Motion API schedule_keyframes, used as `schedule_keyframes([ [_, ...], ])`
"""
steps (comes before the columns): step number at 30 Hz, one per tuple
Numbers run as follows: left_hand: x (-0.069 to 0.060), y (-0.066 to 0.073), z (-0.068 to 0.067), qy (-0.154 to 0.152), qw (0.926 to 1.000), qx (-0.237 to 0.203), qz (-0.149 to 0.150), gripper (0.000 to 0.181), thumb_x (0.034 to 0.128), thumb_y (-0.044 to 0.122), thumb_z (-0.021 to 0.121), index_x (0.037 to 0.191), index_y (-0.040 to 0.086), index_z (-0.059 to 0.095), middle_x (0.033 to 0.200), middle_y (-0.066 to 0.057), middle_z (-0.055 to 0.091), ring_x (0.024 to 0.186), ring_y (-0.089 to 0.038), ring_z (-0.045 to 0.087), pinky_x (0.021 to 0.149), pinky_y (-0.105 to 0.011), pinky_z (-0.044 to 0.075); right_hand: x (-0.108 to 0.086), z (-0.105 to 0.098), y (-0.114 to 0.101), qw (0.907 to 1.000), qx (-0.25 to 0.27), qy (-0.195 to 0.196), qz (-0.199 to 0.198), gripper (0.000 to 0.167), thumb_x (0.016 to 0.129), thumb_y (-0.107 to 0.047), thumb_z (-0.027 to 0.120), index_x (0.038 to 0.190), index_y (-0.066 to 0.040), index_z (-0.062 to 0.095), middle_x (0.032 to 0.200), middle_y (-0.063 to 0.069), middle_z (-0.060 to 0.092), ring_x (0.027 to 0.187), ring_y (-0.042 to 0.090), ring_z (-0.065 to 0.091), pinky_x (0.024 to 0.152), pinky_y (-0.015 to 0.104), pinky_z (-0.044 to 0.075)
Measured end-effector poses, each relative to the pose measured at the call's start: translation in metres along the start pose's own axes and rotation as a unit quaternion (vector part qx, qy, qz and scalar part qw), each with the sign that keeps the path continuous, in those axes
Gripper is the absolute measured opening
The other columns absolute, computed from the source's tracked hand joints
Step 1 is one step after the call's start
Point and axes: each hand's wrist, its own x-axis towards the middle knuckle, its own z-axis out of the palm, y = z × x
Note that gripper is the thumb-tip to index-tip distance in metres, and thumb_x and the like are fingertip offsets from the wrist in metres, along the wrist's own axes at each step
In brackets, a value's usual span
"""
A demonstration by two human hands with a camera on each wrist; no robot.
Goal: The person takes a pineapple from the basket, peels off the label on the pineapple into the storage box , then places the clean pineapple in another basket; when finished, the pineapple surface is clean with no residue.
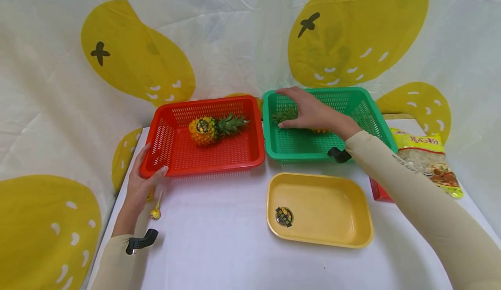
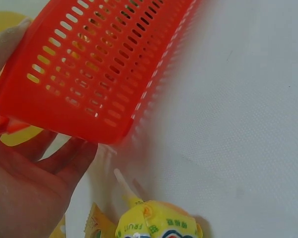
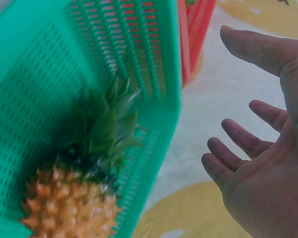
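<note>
My left hand (image 1: 138, 188) grips the left front corner of a red basket (image 1: 219, 167), thumb and fingers on either side of it. Inside that basket lies a pineapple (image 1: 202, 131), its leaves pointing right. Over the back left of a green basket (image 1: 295, 155), my right hand (image 1: 313, 111) is spread and holds nothing. In the right wrist view, its fingers (image 3: 241, 139) are apart from the green basket's rim. A second pineapple (image 3: 72, 206) lies in the green basket, partly hidden by my right hand in the head view.
Near my left wrist lie a lollipop (image 1: 155, 214) and a small yellow packet (image 2: 99, 224). A yellow tray (image 1: 325, 207) stands in front of the green basket. At the right, a printed food bag (image 1: 424, 159) lies by a red container (image 1: 379, 191), partly hidden by my sleeve.
</note>
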Motion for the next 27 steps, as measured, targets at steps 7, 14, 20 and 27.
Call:
schedule_keyframes([
  [7, 0.002, -0.001, 0.001, -0.005, 1.0000, -0.004, 0.007, 0.096, 0.0928, 0.033, 0.084, 0.164, 0.053, 0.024, 0.170, 0.007, 0.028, 0.153, -0.029, 0.029, 0.105, -0.039, 0.051, 0.013, 0.007, -0.022, 0.9999, 0.009, -0.005, -0.011, 0.092, 0.089, -0.032, 0.087, 0.163, -0.010, 0.036, 0.159, 0.017, 0.041, 0.144, 0.035, 0.038, 0.118, 0.057, 0.033],
  [14, -0.001, -0.002, -0.003, -0.001, 0.9999, -0.015, 0.000, 0.095, 0.0933, 0.032, 0.084, 0.164, 0.053, 0.024, 0.170, 0.007, 0.028, 0.153, -0.029, 0.029, 0.098, -0.027, 0.053, 0.037, 0.024, -0.041, 0.9992, 0.025, -0.021, -0.023, 0.090, 0.092, -0.032, 0.085, 0.164, -0.010, 0.035, 0.157, 0.016, 0.043, 0.143, 0.032, 0.040, 0.118, 0.053, 0.035],
  [20, 0.000, -0.002, -0.003, -0.004, 0.9999, -0.017, -0.003, 0.095, 0.0935, 0.031, 0.084, 0.164, 0.053, 0.024, 0.171, 0.007, 0.027, 0.154, -0.029, 0.028, 0.101, -0.030, 0.052, 0.052, 0.034, -0.048, 0.9991, 0.034, -0.024, -0.003, 0.088, 0.094, -0.035, 0.082, 0.164, -0.012, 0.035, 0.164, 0.012, 0.037, 0.148, 0.033, 0.036, 0.119, 0.054, 0.033],
  [27, 0.000, 0.000, -0.001, 0.000, 0.9999, -0.001, -0.010, 0.097, 0.0933, 0.032, 0.084, 0.164, 0.055, 0.022, 0.172, 0.010, 0.024, 0.155, -0.028, 0.025, 0.109, -0.044, 0.047, 0.074, 0.053, -0.051, 0.9973, 0.068, -0.023, 0.015, 0.081, 0.096, -0.032, 0.080, 0.160, -0.003, 0.040, 0.159, 0.017, 0.044, 0.145, 0.036, 0.041, 0.119, 0.049, 0.035],
])
